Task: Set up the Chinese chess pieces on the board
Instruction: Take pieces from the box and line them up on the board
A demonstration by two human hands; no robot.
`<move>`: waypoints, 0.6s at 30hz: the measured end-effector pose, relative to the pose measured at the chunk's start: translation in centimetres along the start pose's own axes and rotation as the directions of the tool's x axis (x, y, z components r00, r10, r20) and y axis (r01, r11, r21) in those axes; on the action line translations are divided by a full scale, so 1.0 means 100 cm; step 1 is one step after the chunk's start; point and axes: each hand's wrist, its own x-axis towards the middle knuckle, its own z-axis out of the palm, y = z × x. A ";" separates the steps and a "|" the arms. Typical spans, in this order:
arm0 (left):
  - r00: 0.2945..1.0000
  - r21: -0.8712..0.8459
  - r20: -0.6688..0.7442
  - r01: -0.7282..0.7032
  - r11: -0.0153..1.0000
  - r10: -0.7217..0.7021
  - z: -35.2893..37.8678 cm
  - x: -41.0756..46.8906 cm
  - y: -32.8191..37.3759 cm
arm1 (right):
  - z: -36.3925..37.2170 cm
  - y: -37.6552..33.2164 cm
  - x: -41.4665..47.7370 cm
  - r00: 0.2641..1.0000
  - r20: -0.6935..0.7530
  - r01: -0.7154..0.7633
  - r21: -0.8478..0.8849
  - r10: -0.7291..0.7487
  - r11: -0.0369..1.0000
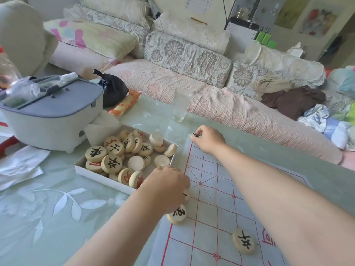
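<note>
- Head view: your right hand (208,140) reaches to the far corner of the white paper board with red grid lines (211,198). It pinches a round pale wooden piece marked in black (195,135) between thumb and fingertips, right at that corner point. My guess is the long reach serves a back-rank corner spot.
- Your left hand (167,187) sits knuckles-up on the board's left edge, fingers curled down over a half-hidden wooden disc (186,194). I cannot tell whether you grip it or only touch it.
- Just nearer you, a black-lettered wooden disc (177,214) lies on the same edge line, partly tucked under that hand. It looks like part of the same row.
- A second black-lettered disc (244,241) lies further in on the grid, apart from both hands.
- The shallow white cardboard box (92,170) sits just beside the board's left edge, keeping the supply close to your left hand. Its heap of red and black wooden discs (123,150), some face down, suggests most of the setup remains.
- Behind it, a clear glass tumbler (181,104) and a grey-lidded white plastic container (51,120) stand on the pale green glass table top (48,208), away from the board.
</note>
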 end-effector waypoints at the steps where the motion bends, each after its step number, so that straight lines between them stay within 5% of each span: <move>1: 1.000 -0.006 0.001 -0.002 1.000 0.002 0.000 0.000 -0.001 | 0.004 -0.002 0.003 1.000 0.004 0.001 -0.013 -0.001 1.000; 8: 1.000 -0.078 0.016 0.019 0.997 -0.018 -0.003 -0.002 -0.001 | 0.010 -0.012 0.003 1.000 -0.006 -0.004 -0.077 0.003 0.997; 18: 0.993 -0.156 -0.083 0.070 0.985 -0.084 -0.017 -0.006 -0.011 | -0.026 -0.056 -0.053 0.968 -0.015 0.250 0.172 -0.251 0.953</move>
